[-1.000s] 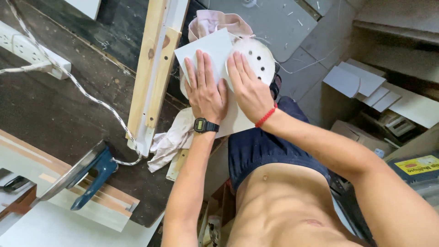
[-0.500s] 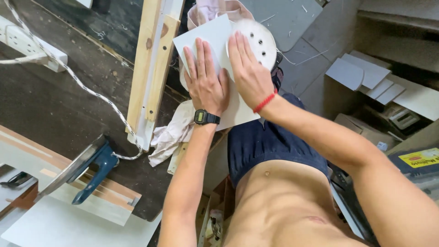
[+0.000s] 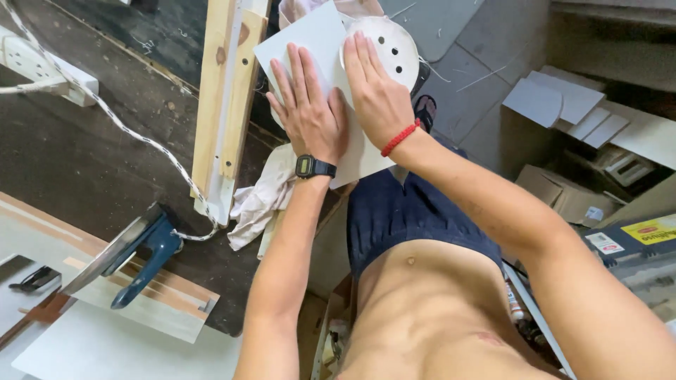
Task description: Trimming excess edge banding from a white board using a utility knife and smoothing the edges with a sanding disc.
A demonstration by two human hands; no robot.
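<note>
Both my left hand [image 3: 310, 116] and right hand [image 3: 377, 95] lie flat, fingers spread, holding nothing, pressing the thin, stiff, light white sheet [image 3: 310, 42] and holed disc [image 3: 391, 39] on my lap; best gripped by the edges.

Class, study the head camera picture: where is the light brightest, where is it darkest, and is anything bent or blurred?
Head view: soft daylight is brightest on the white sheet and disc under the left hand and right hand; the dark bench is dimmest; the wooden strip leans from wide-angle distortion; the hands look sharp.
</note>
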